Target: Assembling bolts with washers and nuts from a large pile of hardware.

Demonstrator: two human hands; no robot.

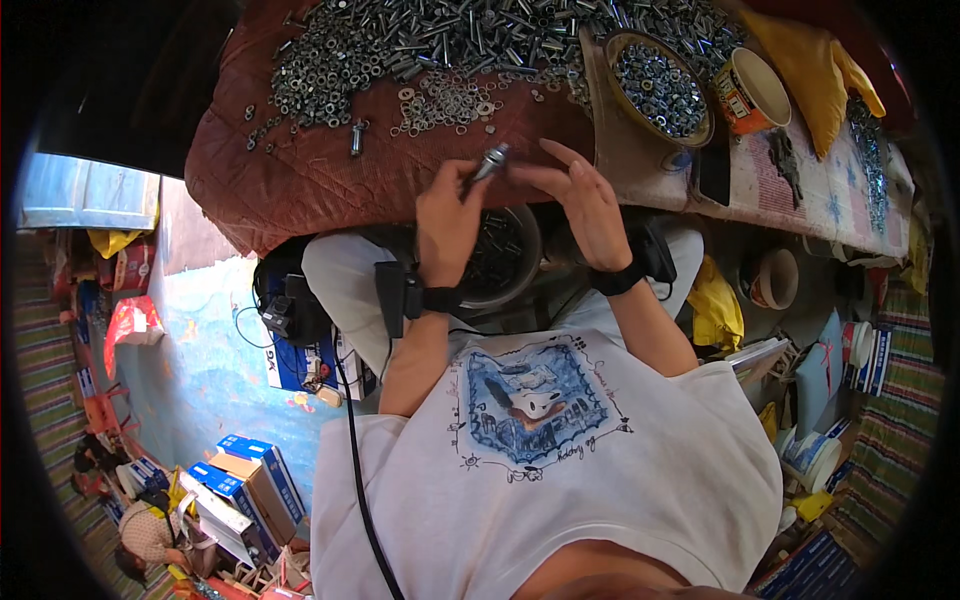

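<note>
My left hand (448, 220) pinches a short metal anchor bolt (490, 162) between thumb and fingers, just off the table's near edge. The bolt tilts up to the right. Close beside it is my right hand (588, 210), fingers stretched out and apart, the foremost fingertips near the bolt; I cannot tell whether they touch it. A similar anchor bolt (357, 138) lies on the red quilted cloth (230, 165). Past my hands lie loose washers (445, 103), a heap of nuts (325, 75) and a heap of metal bolts and sleeves (480, 35).
Between my knees stands a round bowl (537, 250) holding dark metal pieces. A bowl (612, 75) of nuts, an orange-and-white bucket (750, 95) and a yellow bag (805, 75) are on the table's right. Blue-and-white boxes (265, 480) and another person (145, 535) are at lower left.
</note>
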